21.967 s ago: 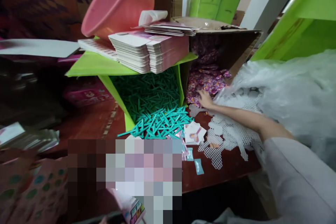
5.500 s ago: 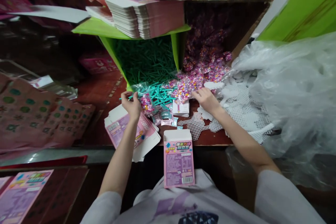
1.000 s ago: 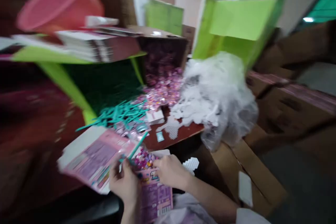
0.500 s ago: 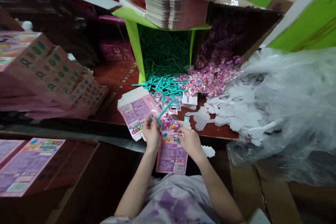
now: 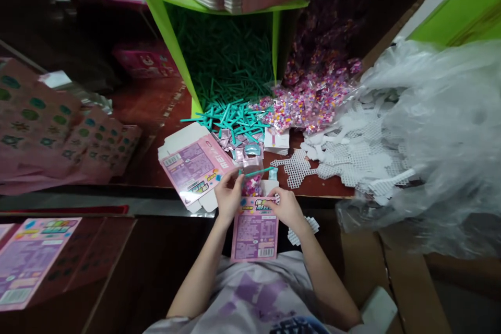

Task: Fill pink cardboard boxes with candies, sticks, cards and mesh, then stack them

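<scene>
My left hand (image 5: 228, 195) is closed in a pinch on a thin teal stick (image 5: 259, 171), which lies nearly level above the box opening. Against the same fingers is a clear bag of colourful beads (image 5: 252, 186) at the mouth of a pink and purple printed box (image 5: 254, 235). My right hand (image 5: 287, 210) grips the upper right edge of that box, which stands in front of my body. A white grid piece (image 5: 313, 225) shows partly behind my right forearm; what holds it is hidden.
Flattened pink boxes (image 5: 191, 164) lie left of my hands. Beyond are a heap of teal sticks (image 5: 235, 120), small sachets (image 5: 252, 150), white cards (image 5: 276, 141) and bead bags (image 5: 313, 104). White grid boards (image 5: 348, 156) and a plastic sack (image 5: 442, 141) are at right.
The teal stick has swung from slanting upward to nearly level, pointing right. My view has shifted downward and closer. Both hands stay at the box's top.
</scene>
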`<state>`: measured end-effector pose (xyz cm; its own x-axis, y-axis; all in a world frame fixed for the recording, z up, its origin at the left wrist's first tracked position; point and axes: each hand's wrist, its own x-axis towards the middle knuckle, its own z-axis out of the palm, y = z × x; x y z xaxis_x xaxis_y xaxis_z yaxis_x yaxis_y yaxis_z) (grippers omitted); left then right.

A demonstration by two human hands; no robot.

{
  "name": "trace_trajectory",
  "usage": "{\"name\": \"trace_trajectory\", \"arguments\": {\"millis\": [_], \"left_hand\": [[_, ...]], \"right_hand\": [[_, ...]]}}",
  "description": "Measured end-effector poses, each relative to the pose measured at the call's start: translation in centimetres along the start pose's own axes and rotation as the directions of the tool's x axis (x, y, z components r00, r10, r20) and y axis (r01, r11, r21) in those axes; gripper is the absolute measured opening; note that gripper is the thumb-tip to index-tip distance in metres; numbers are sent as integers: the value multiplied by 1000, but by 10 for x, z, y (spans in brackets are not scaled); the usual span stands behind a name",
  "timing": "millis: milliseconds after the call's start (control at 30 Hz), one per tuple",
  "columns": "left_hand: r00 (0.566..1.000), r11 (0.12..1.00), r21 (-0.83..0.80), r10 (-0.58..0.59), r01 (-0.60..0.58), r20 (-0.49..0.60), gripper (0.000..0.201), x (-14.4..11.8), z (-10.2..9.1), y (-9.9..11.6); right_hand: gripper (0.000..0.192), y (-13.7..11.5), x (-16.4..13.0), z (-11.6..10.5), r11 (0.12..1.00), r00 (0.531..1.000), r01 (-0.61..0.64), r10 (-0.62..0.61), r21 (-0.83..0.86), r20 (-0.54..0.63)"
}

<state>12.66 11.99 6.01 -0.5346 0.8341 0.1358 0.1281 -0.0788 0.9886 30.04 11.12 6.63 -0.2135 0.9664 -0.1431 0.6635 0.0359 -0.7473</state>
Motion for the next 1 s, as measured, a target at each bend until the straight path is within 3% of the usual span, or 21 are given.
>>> {"name": "trace_trajectory", "arguments": {"millis": [167,267,333,433,533,600,800,1000], "left_hand": [[999,998,62,-6,3,54,28,3,-2,-3],[997,994,103,18,-26,74,29,3,-3,-5],[985,976,179,98,-123,140,28,6,-4,-6],[900,890,309,207,-337,384,21,12,-5,-8],[815,807,415,135,-420,563,20,16,-5,-11],[807,796,438,105,-418,581,21,16,-4,-14],[850,824,412,148,-388,505,18,7,-7,-19],[809,751,519,33,-408,587,15,7,-6,-13]], "right_hand": [[38,7,6,4,975,997,34,-18,219,-71],[25,6,8,1,933,984,92,-33,347,-174],[17,4,9,-4,905,961,109,11,412,-277],[25,4,11,-17,832,913,28,204,554,-353],[33,10,13,-30,733,879,-35,346,679,-328],[34,17,14,-36,700,871,-34,370,714,-322],[27,25,9,-34,616,868,-9,395,788,-299],[11,20,14,-42,285,843,225,423,932,-333]]}}
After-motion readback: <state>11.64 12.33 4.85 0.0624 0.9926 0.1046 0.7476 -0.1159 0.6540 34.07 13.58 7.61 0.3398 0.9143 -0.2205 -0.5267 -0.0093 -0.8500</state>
